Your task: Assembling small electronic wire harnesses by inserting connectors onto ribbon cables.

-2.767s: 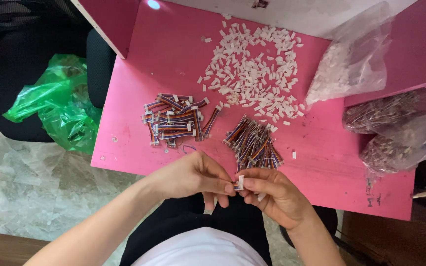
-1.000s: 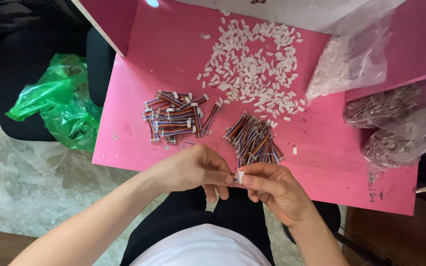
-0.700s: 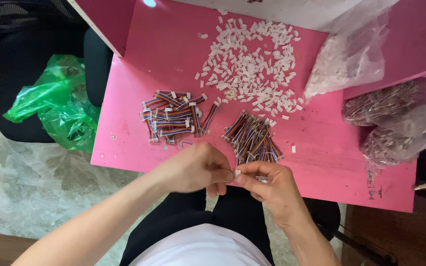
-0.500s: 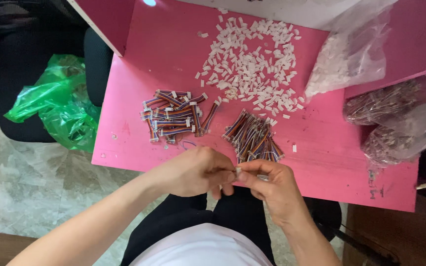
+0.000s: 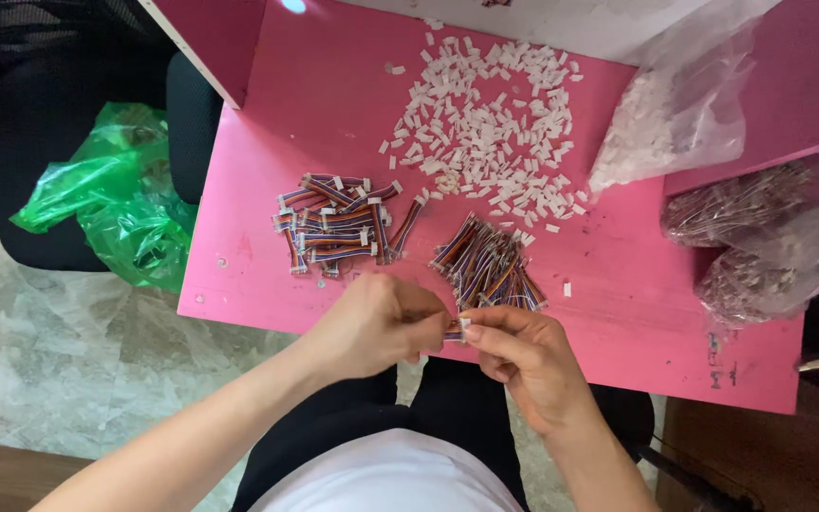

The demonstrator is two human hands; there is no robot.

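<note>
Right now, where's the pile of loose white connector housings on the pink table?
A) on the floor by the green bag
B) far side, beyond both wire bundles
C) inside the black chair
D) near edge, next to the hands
B: the white connector housings lie scattered at the far part of the pink table, beyond both wire bundles.

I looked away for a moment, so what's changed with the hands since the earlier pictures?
Little: left hand and right hand stayed together at the table edge, still pinching a small wire piece. The white connector pile, both wire bundles and bags haven't moved.
</note>
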